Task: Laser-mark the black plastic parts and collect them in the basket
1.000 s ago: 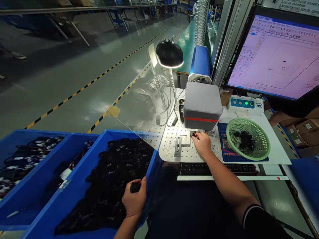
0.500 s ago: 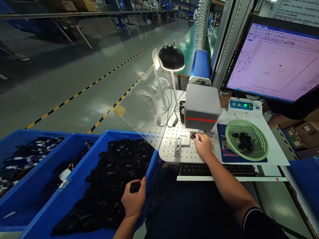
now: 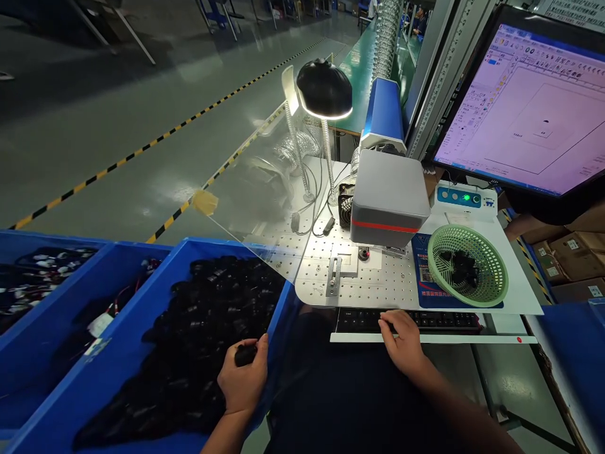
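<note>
My left hand (image 3: 243, 377) is closed round 1 small black piece (image 3: 246, 355), held over the right side of the big blue plastic bin. My right hand (image 3: 403, 340) is empty, fingers loosely curled over the black keyboard (image 3: 362, 319) on its white tray – can't tell if the fingertips touch the keys.

On the perforated silver metal plate (image 3: 373, 287) atop the white desk (image 3: 520, 284) I count 1 round black part w/ a red spot (image 3: 363, 253), well apart from both hands, just right of 1 slotted metal bracket (image 3: 333, 277) and near the front of 1 grey box-shaped machine head w/ a red stripe (image 3: 390, 198).

Containers: 3 blue plastic compartments on my L. The big blue plastic bin (image 3: 155, 321) has a heap of black pieces (image 3: 212, 315), too many to count; the narrow middle blue compartment (image 3: 61, 321) has a few wires and 1 white connector (image 3: 100, 324); the far-left blue compartment (image 3: 28, 296) has lots of dark cables w/ white ends (image 3: 47, 261). On the R, 1 round light-green plastic basket (image 3: 494, 277) sits on 1 blue printed mat (image 3: 432, 296), w/ a small clump of black parts (image 3: 463, 268) inside – overlapping, so no exact count.

Also 1 black-shaded lamp (image 3: 324, 88), lit, and 1 black-framed monitor (image 3: 529, 120), on.
</note>
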Action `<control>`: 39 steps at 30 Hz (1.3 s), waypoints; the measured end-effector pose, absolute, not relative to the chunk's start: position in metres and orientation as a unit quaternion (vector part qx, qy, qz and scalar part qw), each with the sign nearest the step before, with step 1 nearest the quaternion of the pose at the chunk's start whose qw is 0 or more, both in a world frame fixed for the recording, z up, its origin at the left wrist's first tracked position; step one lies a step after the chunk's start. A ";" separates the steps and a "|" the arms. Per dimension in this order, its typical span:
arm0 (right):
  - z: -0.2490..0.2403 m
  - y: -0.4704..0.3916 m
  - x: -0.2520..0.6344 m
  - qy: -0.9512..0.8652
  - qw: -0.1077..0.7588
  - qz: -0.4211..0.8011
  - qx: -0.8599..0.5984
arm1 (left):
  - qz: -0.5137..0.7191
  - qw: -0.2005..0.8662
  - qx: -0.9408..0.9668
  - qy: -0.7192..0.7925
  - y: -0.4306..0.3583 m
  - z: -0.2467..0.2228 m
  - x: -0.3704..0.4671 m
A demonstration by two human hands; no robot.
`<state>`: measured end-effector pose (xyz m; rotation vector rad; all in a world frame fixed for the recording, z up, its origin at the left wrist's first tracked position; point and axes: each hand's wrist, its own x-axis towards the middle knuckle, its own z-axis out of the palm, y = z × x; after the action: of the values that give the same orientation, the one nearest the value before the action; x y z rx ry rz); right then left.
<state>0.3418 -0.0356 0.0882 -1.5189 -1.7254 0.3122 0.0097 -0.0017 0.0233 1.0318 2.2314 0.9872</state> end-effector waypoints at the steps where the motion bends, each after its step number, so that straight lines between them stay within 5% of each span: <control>1: 0.087 -0.043 0.342 -0.690 0.389 0.129 -0.596 | 0.362 0.244 0.376 0.817 -0.002 0.023 0.010; 10: 0.074 -0.053 0.350 -0.712 0.336 0.144 -0.600 | 0.373 0.237 0.374 0.816 -0.002 0.019 0.010; 23: 0.100 0.000 0.358 -0.670 0.414 0.124 -0.603 | 0.357 0.250 0.371 0.820 -0.002 0.018 0.006; 39: 0.081 0.052 0.368 -0.662 0.356 0.064 -0.657 | 0.325 0.294 0.342 0.831 0.003 0.033 -0.001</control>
<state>0.3683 0.0518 0.0813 -1.6955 -1.7087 0.1659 -0.0007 0.0031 0.0333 0.9110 2.2132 0.8640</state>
